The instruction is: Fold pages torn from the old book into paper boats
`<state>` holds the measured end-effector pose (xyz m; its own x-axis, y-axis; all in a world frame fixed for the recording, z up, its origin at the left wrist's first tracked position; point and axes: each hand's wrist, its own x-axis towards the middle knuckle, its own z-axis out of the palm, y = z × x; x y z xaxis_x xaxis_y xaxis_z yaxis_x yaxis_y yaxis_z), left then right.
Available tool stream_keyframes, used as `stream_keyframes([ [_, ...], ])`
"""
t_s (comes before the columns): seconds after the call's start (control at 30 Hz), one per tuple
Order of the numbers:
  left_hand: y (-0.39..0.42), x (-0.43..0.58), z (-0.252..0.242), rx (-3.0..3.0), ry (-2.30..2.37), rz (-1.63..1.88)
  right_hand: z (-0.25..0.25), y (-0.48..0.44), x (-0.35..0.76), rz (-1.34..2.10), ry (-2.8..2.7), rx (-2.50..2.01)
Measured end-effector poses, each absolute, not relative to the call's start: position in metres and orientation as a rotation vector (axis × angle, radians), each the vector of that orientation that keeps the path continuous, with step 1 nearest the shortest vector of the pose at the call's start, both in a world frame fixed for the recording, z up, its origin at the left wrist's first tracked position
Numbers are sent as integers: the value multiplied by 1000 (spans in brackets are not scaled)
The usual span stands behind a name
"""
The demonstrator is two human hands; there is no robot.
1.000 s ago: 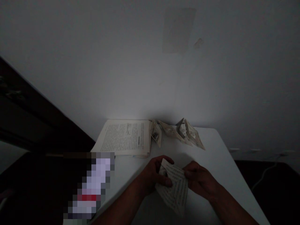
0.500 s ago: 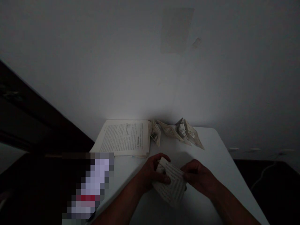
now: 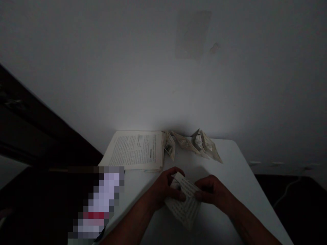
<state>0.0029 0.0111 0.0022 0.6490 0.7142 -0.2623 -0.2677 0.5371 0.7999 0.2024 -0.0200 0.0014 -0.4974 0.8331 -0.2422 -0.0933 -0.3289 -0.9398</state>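
A folded sheet of printed paper (image 3: 187, 207) is held above the white table, its lower corner pointing down towards me. My left hand (image 3: 165, 189) grips it from the left, thumb across the front and fingers behind. At its right edge, my right hand (image 3: 211, 190) pinches the paper between thumb and fingers. The fingers behind the sheet are hidden. Beyond my hands stand several folded paper boats (image 3: 170, 146), made of the same kind of printed paper.
A stack of printed pages (image 3: 135, 149) lies at the back left of the white table (image 3: 230, 163), by the wall (image 3: 143, 85). A pixelated, screen-like object (image 3: 107, 194) is at the left edge. A pale cable (image 3: 287, 190) hangs at the right.
My right thumb and fingers have shifted slightly left, further onto the paper. The folded sheet has tilted a little, its lower corner dropping. My left hand keeps its grip.
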Motion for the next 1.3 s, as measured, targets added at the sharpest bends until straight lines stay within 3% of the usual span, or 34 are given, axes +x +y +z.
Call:
stream_keyframes([
  [0.63,11,4,5,857,617,614,6,-23,191,1951,-1267,-929],
  [0.87,9,3,6,890,663,646,10,-23,190,1812,-1405,-1052],
  [1.3,12,3,-4,903,719,763,-6,-17,196,1632,-1157,-1158],
])
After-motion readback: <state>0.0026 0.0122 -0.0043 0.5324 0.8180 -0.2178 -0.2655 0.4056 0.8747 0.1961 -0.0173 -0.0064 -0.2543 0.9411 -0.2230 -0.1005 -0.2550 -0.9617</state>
